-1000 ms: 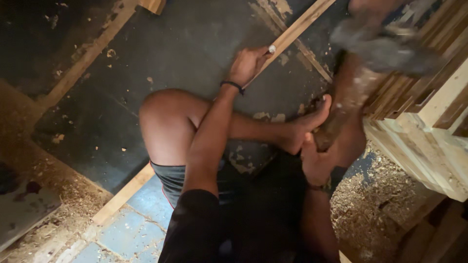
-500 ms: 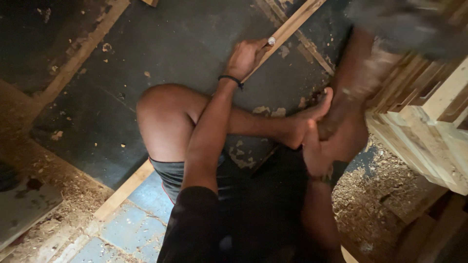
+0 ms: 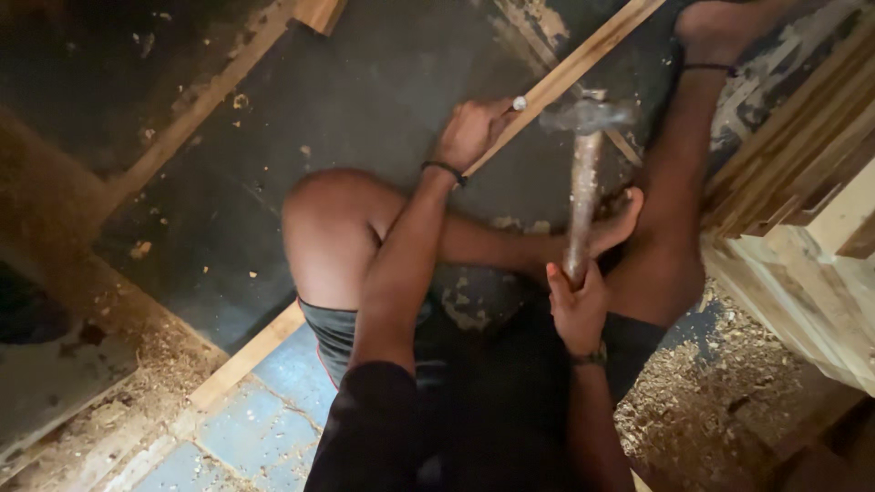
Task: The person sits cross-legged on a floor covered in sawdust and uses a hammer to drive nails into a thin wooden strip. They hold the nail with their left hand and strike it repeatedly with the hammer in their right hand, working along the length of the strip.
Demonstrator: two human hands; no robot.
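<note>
My left hand (image 3: 472, 130) pinches a small nail (image 3: 519, 104) upright on a long, thin wooden strip (image 3: 583, 64) that lies across the dark floor. My right hand (image 3: 577, 305) grips the wooden handle of a hammer (image 3: 583, 182). The hammer's metal head, blurred by motion, hovers just to the right of the nail over the strip. I sit on the floor with a bent bare knee (image 3: 333, 228) under my left arm and a bare foot (image 3: 620, 228) close to the hammer handle.
Stacked wooden pieces (image 3: 802, 182) stand at the right. Sawdust (image 3: 702, 401) covers the floor at lower right and lower left. Another wooden strip (image 3: 200, 100) lies at upper left. Blue tiles (image 3: 246, 419) show at the bottom.
The hammer, raised high at the upper right before, has swung down toward the nail. My left hand has stayed on the nail and strip.
</note>
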